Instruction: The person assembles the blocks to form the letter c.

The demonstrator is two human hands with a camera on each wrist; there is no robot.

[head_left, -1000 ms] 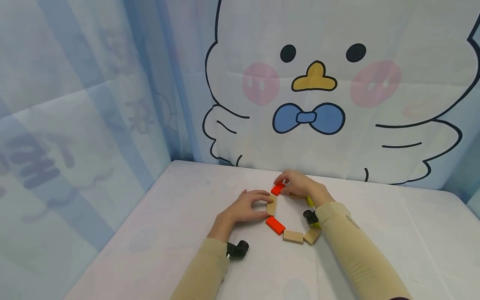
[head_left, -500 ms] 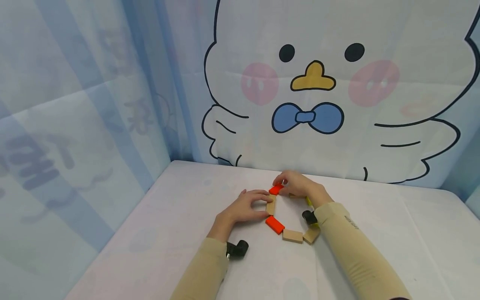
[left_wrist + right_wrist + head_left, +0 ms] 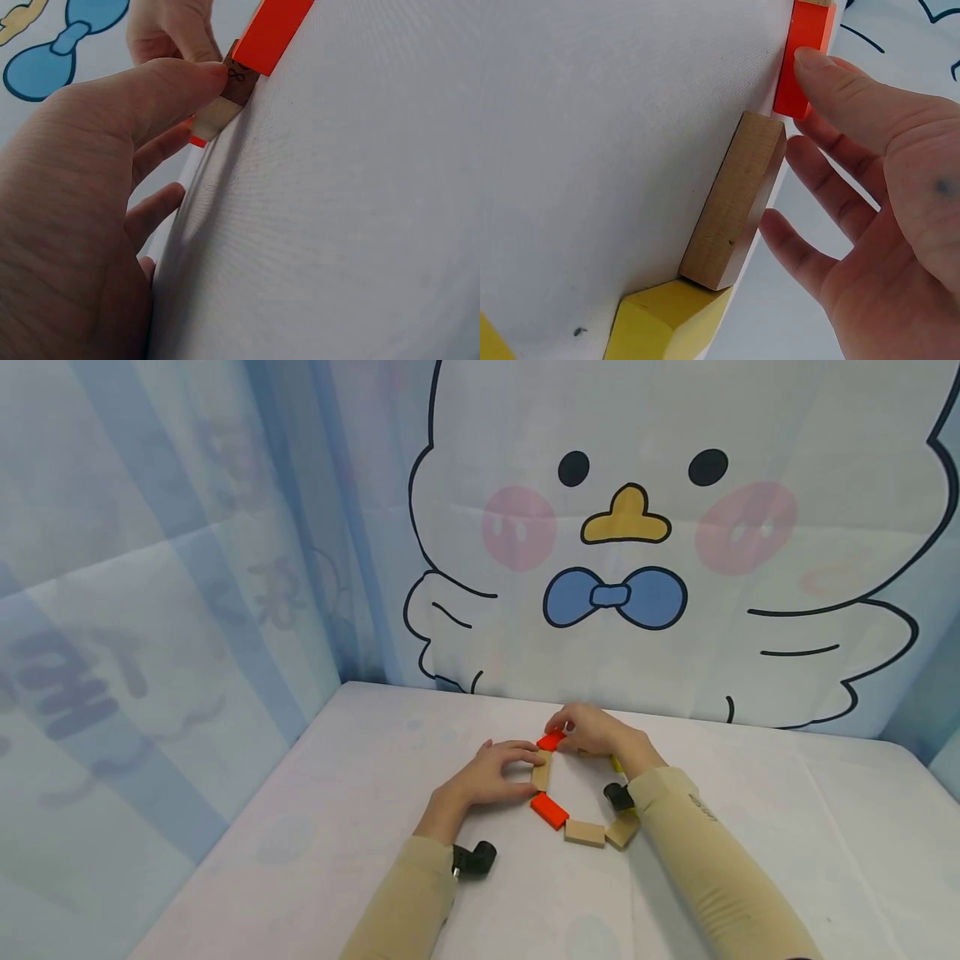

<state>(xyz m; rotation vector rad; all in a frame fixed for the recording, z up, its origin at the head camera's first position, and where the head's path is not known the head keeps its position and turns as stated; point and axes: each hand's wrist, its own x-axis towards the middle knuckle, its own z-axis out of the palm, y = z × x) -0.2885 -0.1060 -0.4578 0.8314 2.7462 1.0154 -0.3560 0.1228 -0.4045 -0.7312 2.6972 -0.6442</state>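
Observation:
Wooden and coloured blocks lie in a rough ring on the table. My left hand (image 3: pixel 487 777) pinches a plain wooden block (image 3: pixel 542 772) on the ring's left side, thumb at its near end and fingers at the far part. At the far left of the ring, my right hand (image 3: pixel 596 731) pinches a red block (image 3: pixel 795 82) between thumb and fingers. In the head view that red block sits right at the far end of the wooden one. A second red block (image 3: pixel 550 811) meets the wooden block's near end. The right wrist view has a wooden block (image 3: pixel 739 195) below the right fingers.
Two wooden blocks, one at front (image 3: pixel 584 833) and one at front right (image 3: pixel 622 829), continue the ring. A yellow block (image 3: pixel 667 322) touches the far wooden block; the right forearm partly hides that side. Behind the white table (image 3: pixel 300 893) hangs a printed curtain (image 3: pixel 525 643).
My right hand has slid the far red block slightly left, up to the end of the wooden block. My left hand has stayed in place on its block.

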